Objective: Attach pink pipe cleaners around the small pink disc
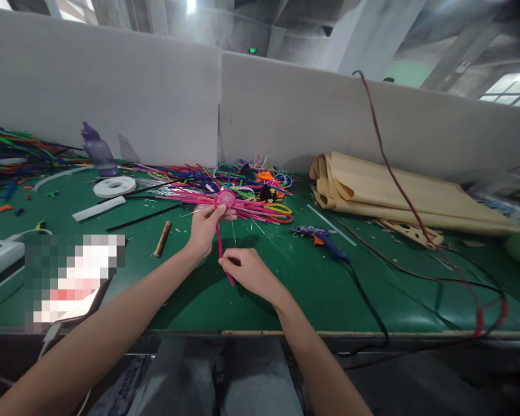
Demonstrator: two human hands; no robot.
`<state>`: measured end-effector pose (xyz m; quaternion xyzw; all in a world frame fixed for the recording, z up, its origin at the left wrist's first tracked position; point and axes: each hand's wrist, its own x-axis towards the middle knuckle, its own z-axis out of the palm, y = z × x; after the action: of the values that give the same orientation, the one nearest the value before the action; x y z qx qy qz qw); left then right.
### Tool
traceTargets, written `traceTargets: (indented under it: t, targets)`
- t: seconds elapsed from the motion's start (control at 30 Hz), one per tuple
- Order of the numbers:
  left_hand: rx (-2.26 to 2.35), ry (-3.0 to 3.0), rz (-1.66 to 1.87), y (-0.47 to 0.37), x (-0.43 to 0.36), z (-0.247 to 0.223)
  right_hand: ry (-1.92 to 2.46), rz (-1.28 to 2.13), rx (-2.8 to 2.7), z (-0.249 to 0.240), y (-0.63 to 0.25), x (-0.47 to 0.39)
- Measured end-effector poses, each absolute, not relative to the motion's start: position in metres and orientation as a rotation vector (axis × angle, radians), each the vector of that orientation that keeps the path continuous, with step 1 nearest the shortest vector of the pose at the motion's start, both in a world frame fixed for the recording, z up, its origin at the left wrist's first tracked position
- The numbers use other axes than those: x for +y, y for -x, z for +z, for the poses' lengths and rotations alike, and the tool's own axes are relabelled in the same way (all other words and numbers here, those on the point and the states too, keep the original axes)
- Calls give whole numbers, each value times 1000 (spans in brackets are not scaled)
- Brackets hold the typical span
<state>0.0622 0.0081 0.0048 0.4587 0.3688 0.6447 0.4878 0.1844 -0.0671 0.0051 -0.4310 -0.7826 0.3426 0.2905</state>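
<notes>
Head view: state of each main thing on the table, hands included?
Left hand: closed on pink disc
Right hand: pinching pink strip
Pink disc: held up
Pink strip: stretched between the hands
Glue gun: lying down, cord attached; heat not visible
Bottle: standing, top on
Spool: lying flat
Brown paper: folded
Phone: lying down, screen lit
</notes>
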Motion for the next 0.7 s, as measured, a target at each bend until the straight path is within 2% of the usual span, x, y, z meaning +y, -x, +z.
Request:
traceTargets:
  t: [0.37, 0.7]
  targets:
    - [918, -1020, 1580, -56, 15, 2, 1170, 881, -2085, 6, -185, -67]
    - [951, -1023, 1561, -53, 14, 6, 1398, 378, -1819, 20, -208, -62]
